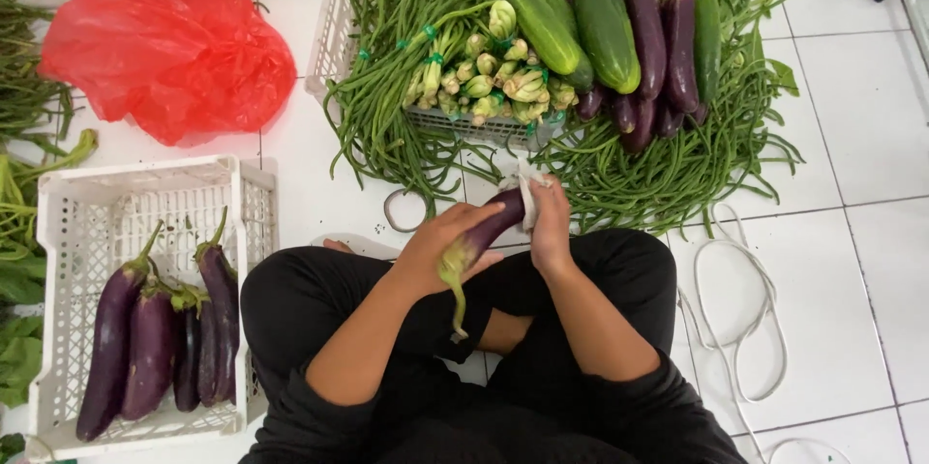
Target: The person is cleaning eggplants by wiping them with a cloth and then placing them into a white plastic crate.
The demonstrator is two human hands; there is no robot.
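Observation:
I sit cross-legged on a white tiled floor. My left hand grips a long purple eggplant near its green stem end, stem pointing down toward my lap. My right hand presses a small white cloth against the eggplant's far end. Both hands are over my knees, in front of a pile of vegetables.
A white plastic crate at my left holds several purple eggplants. Ahead, another crate carries long beans, cucumbers, eggplants and bundled pale greens. A red plastic bag lies far left. White cord loops at my right.

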